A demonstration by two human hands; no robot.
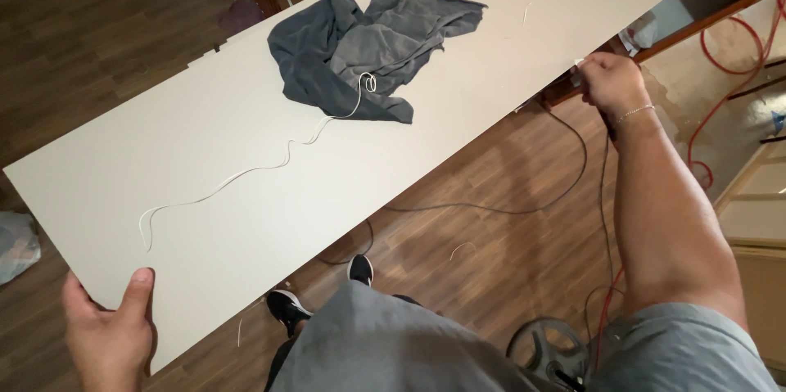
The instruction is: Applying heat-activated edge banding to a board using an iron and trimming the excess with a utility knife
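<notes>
While it lay slantwise across the view, the long pale grey flat panel [246,196] carried a crumpled dark grey cloth [372,52] and a thin white curling strip [246,173]. The left hand [106,335] clasped its near end, thumb on top; the right hand [610,81] pinched its far edge. Brown wood floor [483,245] with dark cables [565,179] lay open below.

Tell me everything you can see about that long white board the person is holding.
The long white board is a flat, smooth, matte panel, probably laminate, running diagonally above a wooden floor. The left hand grips its near end, thumb on top; the right hand pinches something small and white at its long edge. A crumpled grey cloth and a thin curly white strip lie on it.
</notes>
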